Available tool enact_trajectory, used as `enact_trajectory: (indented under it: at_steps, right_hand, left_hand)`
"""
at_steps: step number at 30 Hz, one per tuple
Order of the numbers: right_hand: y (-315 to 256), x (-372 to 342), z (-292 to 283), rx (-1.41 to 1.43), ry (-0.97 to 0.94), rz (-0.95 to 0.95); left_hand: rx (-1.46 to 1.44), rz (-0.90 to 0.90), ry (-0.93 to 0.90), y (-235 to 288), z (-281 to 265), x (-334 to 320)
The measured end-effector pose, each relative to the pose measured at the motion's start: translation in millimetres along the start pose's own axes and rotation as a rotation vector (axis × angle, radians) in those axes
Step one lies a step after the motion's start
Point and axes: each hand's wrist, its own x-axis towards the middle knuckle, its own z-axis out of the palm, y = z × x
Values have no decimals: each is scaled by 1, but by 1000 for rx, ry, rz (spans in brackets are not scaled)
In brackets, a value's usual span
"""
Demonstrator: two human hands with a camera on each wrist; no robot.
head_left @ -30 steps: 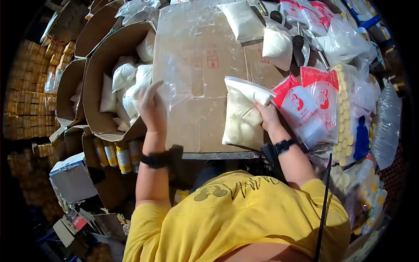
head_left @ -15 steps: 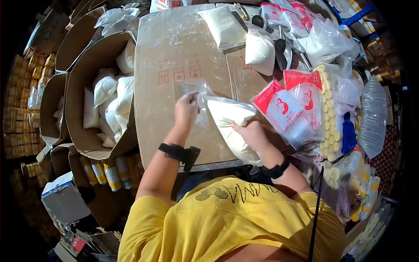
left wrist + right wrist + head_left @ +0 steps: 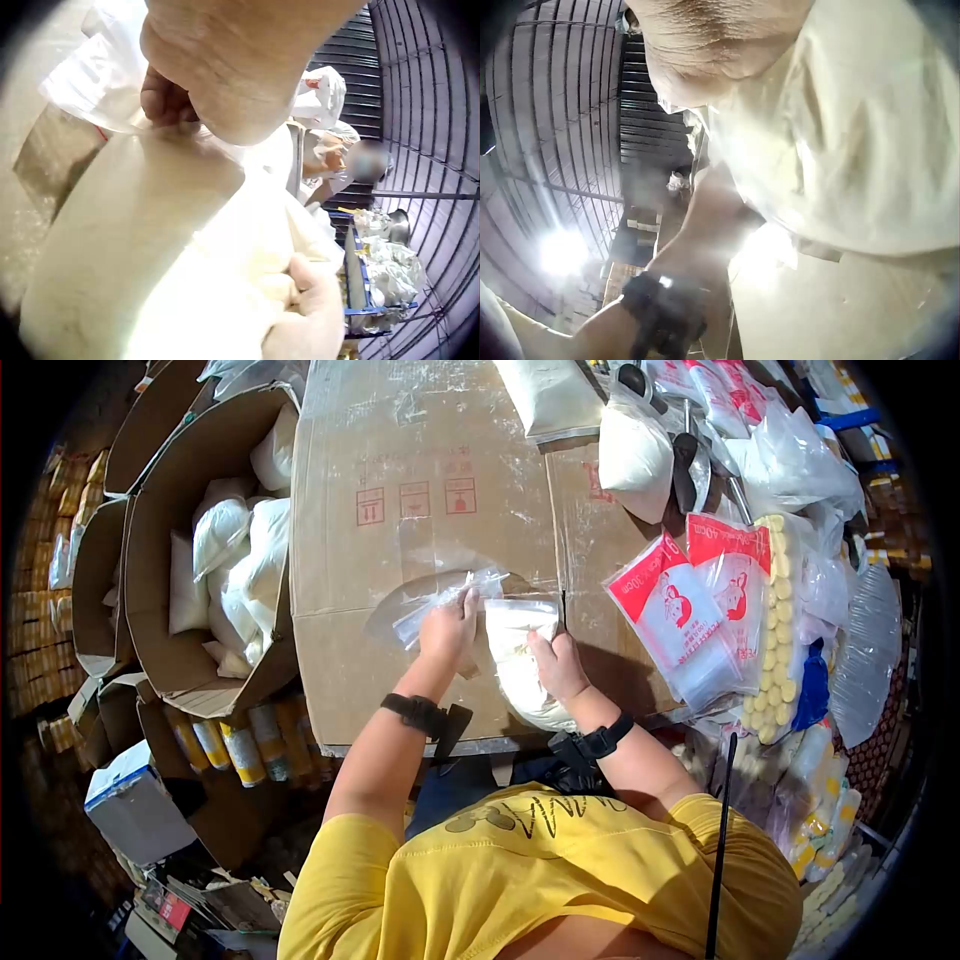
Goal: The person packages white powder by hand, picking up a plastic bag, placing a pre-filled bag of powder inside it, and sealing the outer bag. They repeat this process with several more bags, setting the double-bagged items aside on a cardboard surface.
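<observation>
A clear plastic bag of pale powder [image 3: 522, 678] stands near the front of the cardboard-covered table [image 3: 420, 450]. My right hand [image 3: 560, 665] grips its right side, thumb toward the upper part. My left hand [image 3: 448, 628], just left of the bag's top, pinches clear, crumpled plastic [image 3: 415, 618]. In the left wrist view the left hand [image 3: 225, 67] has curled fingers at the plastic above the full bag [image 3: 135, 217], and the right hand [image 3: 304, 315] holds the bag's side. The right wrist view shows the bag [image 3: 855, 150] beside the right hand [image 3: 720, 45], whose fingertips are hidden.
At left, an open carton [image 3: 160, 660] holds filled bags. To the right lie red-and-white bag packs [image 3: 680, 610] and a row of pale round pieces [image 3: 775, 630]. Filled bags [image 3: 635, 460] and a black-handled tool [image 3: 684, 470] lie at the back right.
The left hand has moved right from beside the carton to the plastic near the bag. The right hand has shifted left with the bag, which now stands more upright than half a second ago.
</observation>
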Motion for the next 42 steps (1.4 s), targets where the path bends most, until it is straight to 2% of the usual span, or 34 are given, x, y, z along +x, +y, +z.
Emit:
enact_trajectory:
  at_steps: [1,2,3,5,7,8,9,11,14,17,18,19,21,24,26,27,28,31,33,34,35,37,38,41,42]
  right_hand:
    - [5,-1,-1,-109,-66,75]
    - [8,1,10,135,59,-305]
    - [12,0,9,-9,-32,-221]
    - [1,0,11,-20,-50,-302]
    - [3,10,23,141,-68,-349]
    - [6,14,21,-240,-163,-383]
    - [1,17,17,-609,-249,-465]
    - [-11,18,22,-1015,-103,-670]
    - [3,33,23,-1006,55,-623]
    - [31,47,28,813,200,78]
    - [3,35,15,-104,280,-63]
    - [6,36,13,-119,269,-38]
    - [2,37,15,-161,494,-221]
    - [-14,31,14,-312,552,-406]
    - [-10,32,5,-522,417,-498]
    - [-7,33,1,-628,348,-544]
    - [-2,33,2,-645,378,-551]
    - [10,28,-4,-720,341,-487]
    - [15,28,-6,-764,226,-279]
    - [19,29,-5,-794,161,-177]
    - [24,29,-4,-806,160,-151]
    - [28,33,0,-821,168,-110]
    - [28,34,1,-798,133,-89]
    - [60,52,12,157,138,211]
    - [28,34,11,532,106,297]
  left_hand:
    - [-31,37,11,10,-5,-4]
    - [-59,74,21,18,-6,-7]
    - [50,297,149,23,0,-13]
    - [200,257,-14,44,-17,-25]
    - [232,459,139,44,-18,-30]
    - [246,557,212,45,-17,-33]
    - [353,732,249,51,-13,-31]
    - [400,778,132,63,-7,-35]
    - [324,663,180,58,7,-32]
    - [375,609,270,38,0,-30]
    - [340,613,288,31,1,-31]
    - [303,613,305,24,4,-33]
    - [235,628,353,12,13,-38]
    - [158,635,428,-2,24,-45]
    - [125,589,440,-9,27,-51]
    - [129,512,449,-15,30,-52]
    - [131,434,457,-21,32,-53]
    - [134,274,550,-43,33,-55]
    - [217,219,545,-58,40,-62]
    - [82,132,521,-59,47,-69]
    - [-45,52,491,-55,55,-76]
    - [-290,-94,436,-39,64,-83]
    - [-377,-164,499,-29,72,-89]
    - [-671,-279,611,-16,100,-86]
    - [-549,-230,666,-17,105,-71]
